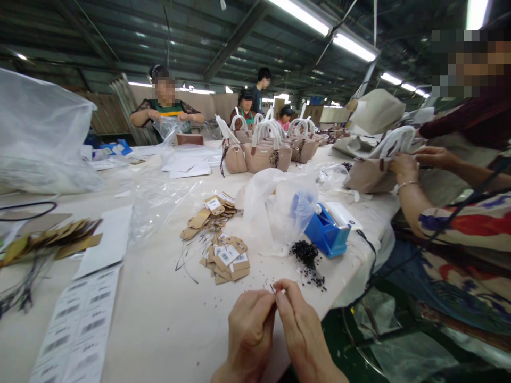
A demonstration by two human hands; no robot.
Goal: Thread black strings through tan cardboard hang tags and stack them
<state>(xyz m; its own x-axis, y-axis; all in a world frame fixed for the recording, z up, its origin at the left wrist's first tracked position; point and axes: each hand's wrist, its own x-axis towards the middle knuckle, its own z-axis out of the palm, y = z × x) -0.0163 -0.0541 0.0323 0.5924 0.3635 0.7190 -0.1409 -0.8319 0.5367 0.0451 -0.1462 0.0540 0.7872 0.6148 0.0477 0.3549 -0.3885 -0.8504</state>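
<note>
My left hand [251, 324] and my right hand [297, 324] meet at the table's front edge, both closed in a pinch with the fingertips touching. A thin dark piece [273, 289] pokes out between them; the rest of it is hidden by my fingers. Just beyond lies a pile of brown paper tags [229, 260] with white barcode stickers. Behind it is a second heap of tags [207, 213], with thin dark strings trailing from it. Right of these, small black beads or fasteners [305, 255] lie in a loose heap.
A blue tape dispenser [329, 234] stands beside crumpled plastic film [275, 213]. Barcode label sheets [80, 324] and more tags [75, 236] lie at left. Beige handbags [263, 157] stand farther back. A co-worker's arm [411, 186] handles a bag at right; other people are behind.
</note>
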